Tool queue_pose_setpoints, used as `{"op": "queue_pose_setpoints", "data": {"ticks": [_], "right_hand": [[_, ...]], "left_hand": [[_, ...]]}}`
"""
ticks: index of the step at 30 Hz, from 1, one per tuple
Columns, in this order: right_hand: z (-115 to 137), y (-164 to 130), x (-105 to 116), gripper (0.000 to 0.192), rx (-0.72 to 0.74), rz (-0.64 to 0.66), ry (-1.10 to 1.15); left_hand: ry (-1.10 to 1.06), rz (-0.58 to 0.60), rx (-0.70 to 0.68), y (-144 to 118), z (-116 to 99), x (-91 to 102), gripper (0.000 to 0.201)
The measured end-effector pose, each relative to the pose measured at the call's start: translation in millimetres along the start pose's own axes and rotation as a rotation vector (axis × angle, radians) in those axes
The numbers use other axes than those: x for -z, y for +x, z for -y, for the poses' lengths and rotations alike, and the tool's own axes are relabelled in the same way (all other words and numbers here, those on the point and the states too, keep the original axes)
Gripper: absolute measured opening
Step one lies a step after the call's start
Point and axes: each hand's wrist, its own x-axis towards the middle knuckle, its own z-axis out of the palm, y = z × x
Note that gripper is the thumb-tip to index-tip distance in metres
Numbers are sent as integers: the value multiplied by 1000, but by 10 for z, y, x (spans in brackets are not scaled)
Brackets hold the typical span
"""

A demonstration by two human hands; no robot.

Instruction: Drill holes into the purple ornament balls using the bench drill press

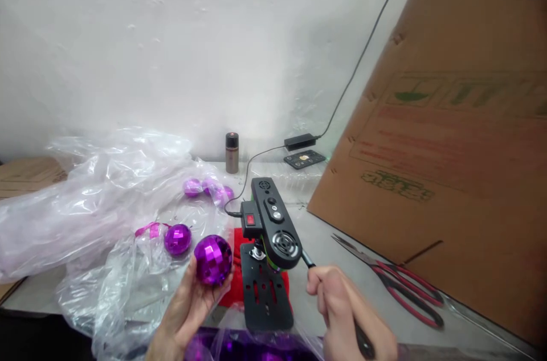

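Observation:
My left hand cups a large shiny purple faceted ball, thumb on its left side and fingers beneath it. A black-handled tool with a slim metal shaft is gripped in my right hand; its far end is hidden by the black machine. This black machine, with round vents and a red switch, stands between my hands on a slotted black base plate. Left of the held ball, a smaller purple ball with a pink ribbon lies on clear plastic.
Crumpled clear plastic bags spread over the left side, partly covering several purple balls. Red-handled shears lie at right beside a leaning cardboard sheet. A bottle, phone and power adapter are by the wall.

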Motion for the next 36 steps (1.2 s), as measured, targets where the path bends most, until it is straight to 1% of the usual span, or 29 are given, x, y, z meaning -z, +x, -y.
{"op": "queue_pose_setpoints", "data": {"ticks": [2, 4, 5, 7, 9, 10, 13, 15, 18, 24, 27, 30, 33, 36], "right_hand": [[-2, 26, 23, 42, 40, 46, -7], [-4, 41, 43, 41, 78, 80, -13], [-6, 45, 53, 40, 93, 92, -11], [-16, 52, 75, 39, 113, 110, -7], [-39, 65, 108, 37, 130, 131, -8], [-56, 74, 129, 35, 146, 153, -8], [-117, 101, 194, 31, 217, 238, 6], [-151, 109, 224, 31, 249, 268, 11], [-171, 100, 234, 31, 257, 260, 2], [-149, 84, 212, 32, 252, 239, 6], [-158, 94, 224, 32, 263, 241, -3], [-154, 87, 220, 32, 277, 257, -9], [-116, 39, 170, 34, 211, 184, -9], [-92, -33, 112, 35, 151, 103, -5]], "left_hand": [[-5, -11, -4, -22, 347, 2, 68], [59, -43, -30, -16, 623, -34, 63], [125, -67, -64, -2, 725, -58, 64], [286, -117, -182, 46, 859, -96, 73], [428, -137, -282, 109, 920, -102, 81], [484, -119, -307, 139, 934, -92, 83], [641, -37, -339, 192, 971, -45, 80], [748, -50, -403, 188, 1013, -24, 79], [848, -90, -495, 149, 1075, -29, 77], [1016, -25, -544, 132, 1042, -124, 74], [1013, 26, -557, 211, 1080, -160, 73], [953, 55, -578, 328, 1216, -139, 77], [921, 57, -559, 416, 1339, -78, 83], [918, 58, -543, 436, 1368, -40, 84]]}}
